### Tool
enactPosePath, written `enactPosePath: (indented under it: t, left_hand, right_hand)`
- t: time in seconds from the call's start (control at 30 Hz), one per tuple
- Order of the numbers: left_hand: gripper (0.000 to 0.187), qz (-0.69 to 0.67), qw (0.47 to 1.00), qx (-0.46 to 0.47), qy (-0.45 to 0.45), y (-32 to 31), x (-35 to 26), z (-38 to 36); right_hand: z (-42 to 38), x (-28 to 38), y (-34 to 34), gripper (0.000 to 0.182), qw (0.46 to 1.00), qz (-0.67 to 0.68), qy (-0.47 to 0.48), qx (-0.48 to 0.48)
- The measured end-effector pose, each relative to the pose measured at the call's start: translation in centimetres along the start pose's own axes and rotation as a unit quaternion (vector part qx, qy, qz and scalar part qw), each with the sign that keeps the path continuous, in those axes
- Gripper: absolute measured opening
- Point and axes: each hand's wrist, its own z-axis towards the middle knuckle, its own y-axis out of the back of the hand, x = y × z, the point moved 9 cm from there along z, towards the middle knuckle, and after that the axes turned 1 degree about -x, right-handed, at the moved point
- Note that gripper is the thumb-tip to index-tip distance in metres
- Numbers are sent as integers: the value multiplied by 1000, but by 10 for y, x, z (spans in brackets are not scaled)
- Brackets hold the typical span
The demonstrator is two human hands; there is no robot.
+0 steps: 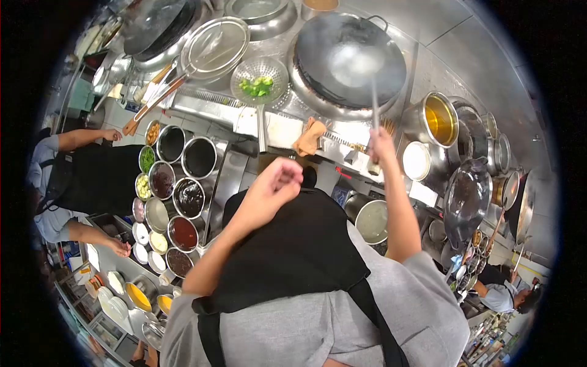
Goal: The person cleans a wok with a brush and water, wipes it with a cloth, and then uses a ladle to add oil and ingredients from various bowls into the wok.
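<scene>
My right hand [382,147] is closed round the long handle of a wok ladle [375,101]. The handle reaches up into a large black wok [318,46] on the stove, where steam and blur partly hide the ladle's head. Above my black apron [293,251], my left hand [278,183] hangs in the air with its fingers loosely curled, thumb apart, and nothing visible in it. A perforated strainer [239,72] with green vegetable pieces [257,87] rests left of the wok. Near its handle lies a folded brown cloth [310,136].
Metal pots of sauces [183,232] and small ingredient containers [145,160] stand at left, beside another person [92,177]. A mesh strainer [215,46] lies at upper left. A pot of yellow oil [440,119] and a white-filled container [416,160] stand right of my right hand.
</scene>
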Motion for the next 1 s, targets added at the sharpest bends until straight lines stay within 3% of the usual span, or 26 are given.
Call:
enactPosePath:
  t: [0.07,0.1,0.13,0.17,0.2,0.23,0.27,0.3,0.33,0.37,0.43,0.47,0.5,0.53,0.6,0.63,0.67,0.7,0.73,0.77,0.8,0.87,0.9,0.93,0.97,1.0]
  left_hand:
    - [30,92,996,-23,-3,9,74,76]
    - [43,177,981,-77,27,19,107,115]
    - [58,267,954,-136,12,31,136,151]
    - [62,366,915,-170,29,39,170,185]
    - [67,461,863,-200,43,44,190,208]
    - [67,465,861,-201,42,36,196,219]
    - [71,514,830,-200,86,32,203,227]
    - [75,559,795,-199,130,31,208,232]
    - [73,550,800,-202,132,29,211,236]
    - [73,551,799,-204,132,28,213,238]
    - [70,585,781,-177,130,25,219,243]
    - [65,578,782,-178,149,28,220,245]
    - [65,581,781,-174,150,32,214,250]
    - [63,557,799,-131,187,35,217,254]
    - [60,531,814,-87,217,52,227,261]
    - [61,320,926,-42,198,56,249,265]
    - [62,89,981,8,170,53,257,265]
    - [62,88,981,12,172,56,248,258]
    - [59,-85,969,-8,231,53,235,242]
    - [56,-254,925,-25,282,46,220,226]
    - [56,-255,925,-21,282,48,204,218]
    - [57,-476,856,72,190,36,150,203]
    - [57,-478,854,77,192,31,120,193]
    - [58,-488,845,111,191,17,83,183]
    - [59,-497,834,145,191,9,63,176]
    - [58,-555,789,173,199,9,59,172]
  right_hand:
    - [-24,20,-28,24,967,216,-69,117]
    - [-31,30,-37,22,910,356,-106,185]
    - [-31,46,-40,21,808,500,-126,284]
    - [-27,62,-31,19,752,544,-126,350]
    - [-33,78,-21,18,738,551,-139,365]
    - [-40,91,-11,17,724,556,-152,379]
    - [-35,85,5,19,807,447,-115,368]
    - [-32,81,11,19,806,448,-114,370]
    - [-15,69,29,22,928,245,-18,281]
    - [-1,69,49,26,982,24,79,170]
    - [22,64,55,33,984,-60,118,119]
    - [40,66,62,36,958,-196,209,-13]
    - [31,90,65,41,889,-324,288,-146]
    - [42,78,58,51,911,-355,171,-125]
    - [42,59,33,53,912,-356,164,-125]
    - [39,49,21,55,912,-357,158,-123]
    - [26,41,11,53,917,-348,156,-113]
    - [10,33,2,51,922,-341,155,-103]
    - [-5,25,-1,51,921,-344,152,-105]
    - [-17,17,-6,50,960,-218,158,-73]
    - [-22,17,-12,48,982,-88,162,-40]
    - [-17,28,-7,43,985,-80,139,-71]
    - [-11,32,0,38,986,-70,119,-97]
    - [3,44,7,38,968,-109,179,-136]
    - [11,51,13,38,971,-121,134,-155]
    - [22,50,11,36,959,-142,177,-171]
